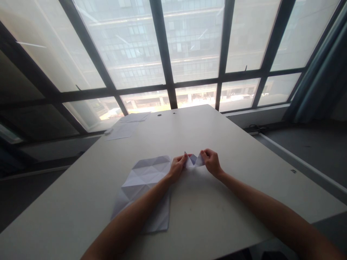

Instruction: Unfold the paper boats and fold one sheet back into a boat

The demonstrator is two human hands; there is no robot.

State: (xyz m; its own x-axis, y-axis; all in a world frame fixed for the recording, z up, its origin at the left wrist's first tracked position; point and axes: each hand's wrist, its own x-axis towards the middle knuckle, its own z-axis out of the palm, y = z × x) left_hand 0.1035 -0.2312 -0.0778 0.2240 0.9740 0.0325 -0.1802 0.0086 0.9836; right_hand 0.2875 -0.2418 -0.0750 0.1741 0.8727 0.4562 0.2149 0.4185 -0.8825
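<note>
Between my two hands is a small folded piece of white paper (193, 161), held just above the table, with pointed corners and a V-shaped dip in its middle. My left hand (178, 167) pinches its left end, thumb on the near side. The right end is gripped by my right hand (211, 161), fingers curled in. Under my left forearm lies a larger creased sheet of paper (148, 177), marked with crossing fold lines; the forearm hides part of it.
The white table (230, 202) stretches away toward tall windows (195, 39). Several loose paper sheets (121, 130) lie at its far left. A small dark mark (293, 171) shows near the right edge. A blue curtain (311, 79) hangs at the right.
</note>
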